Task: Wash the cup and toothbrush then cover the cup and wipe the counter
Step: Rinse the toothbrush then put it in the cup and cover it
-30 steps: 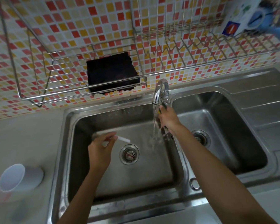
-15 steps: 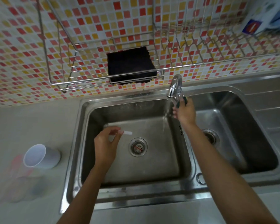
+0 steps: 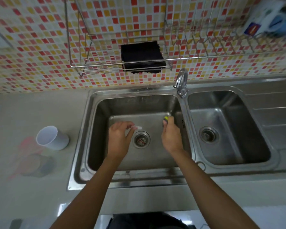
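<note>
Left hand, with the white cup well to its left on the grey counter, pinches a thin white stick above the drain of the left basin. Right hand grips a dark, yellow-tipped object near the basin's right wall, below the faucet. Which of these is the toothbrush, I cannot tell.

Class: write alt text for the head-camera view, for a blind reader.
Over the left sink basin, the left hand pinches a small white piece and the right hand grips a yellow-tipped item. A white cup sits on the counter.
</note>
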Motion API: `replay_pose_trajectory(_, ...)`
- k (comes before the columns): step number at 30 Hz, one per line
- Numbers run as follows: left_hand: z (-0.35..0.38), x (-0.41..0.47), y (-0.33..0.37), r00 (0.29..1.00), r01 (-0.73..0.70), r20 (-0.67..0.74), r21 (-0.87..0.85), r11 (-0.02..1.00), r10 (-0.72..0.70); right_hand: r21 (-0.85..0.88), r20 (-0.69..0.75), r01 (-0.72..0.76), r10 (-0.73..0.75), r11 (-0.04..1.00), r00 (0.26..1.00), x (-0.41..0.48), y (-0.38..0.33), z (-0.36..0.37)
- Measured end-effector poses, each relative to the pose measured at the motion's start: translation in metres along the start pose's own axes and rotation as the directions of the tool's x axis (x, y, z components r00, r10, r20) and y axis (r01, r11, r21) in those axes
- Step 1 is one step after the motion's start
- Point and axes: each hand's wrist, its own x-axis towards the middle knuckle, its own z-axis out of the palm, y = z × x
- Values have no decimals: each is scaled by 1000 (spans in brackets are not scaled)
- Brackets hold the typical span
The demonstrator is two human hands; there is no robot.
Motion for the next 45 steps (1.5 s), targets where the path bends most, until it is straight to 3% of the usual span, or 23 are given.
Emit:
replay_pose_trajectory(3,-1,-13,-6,996,84,7,-31,996,-84,-45,102,-56,60,997,993,-4,4,4)
replay_pose_trajectory(7,-18,-24,-6,996,27,-79,-1,1000,-27,22,-22,-6,6,1000,1000,-12,-3,1)
replay_pose_trajectory(10,-28,-25,-18,996,71,-50,12,997,-70,-34,150,-88,92,996,984,-14,-4,11)
replay_pose_trajectory(12,-35,-23,-24,992,107,-71,-19,994,-108,-10,163,-108,108,994,981,-14,-13,16)
replay_pose_trajectory(17,-65,-5,-28,987,105,-119,-50,993,-110,153,55,136,-146,979,988,-10,-104,-7)
replay_pose_trajectory(20,-93,14,-30,983,102,-147,-62,993,-110,241,-83,424,-416,873,905,8,-178,-26)
replay_pose_trajectory(23,-122,36,-29,984,73,-158,-52,996,-81,283,-216,556,-513,781,831,33,-244,-37)
replay_pose_trajectory(27,-155,61,-35,982,57,-176,-58,997,-66,157,-270,554,-504,818,820,79,-294,-29)
replay_pose_trajectory(34,-186,73,-61,980,32,-191,-74,997,-45,-162,-26,359,-368,919,930,124,-305,8)
replay_pose_trajectory(40,-201,77,-91,981,27,-187,-77,997,-42,-261,82,302,-290,917,953,124,-307,19)
replay_pose_trajectory(43,-213,76,-109,981,37,-188,-95,995,-54,-256,-22,403,-422,879,906,102,-306,21)
replay_pose_trajectory(45,-222,71,-124,975,47,-211,-106,993,-68,-216,-181,543,-580,811,794,75,-301,35)
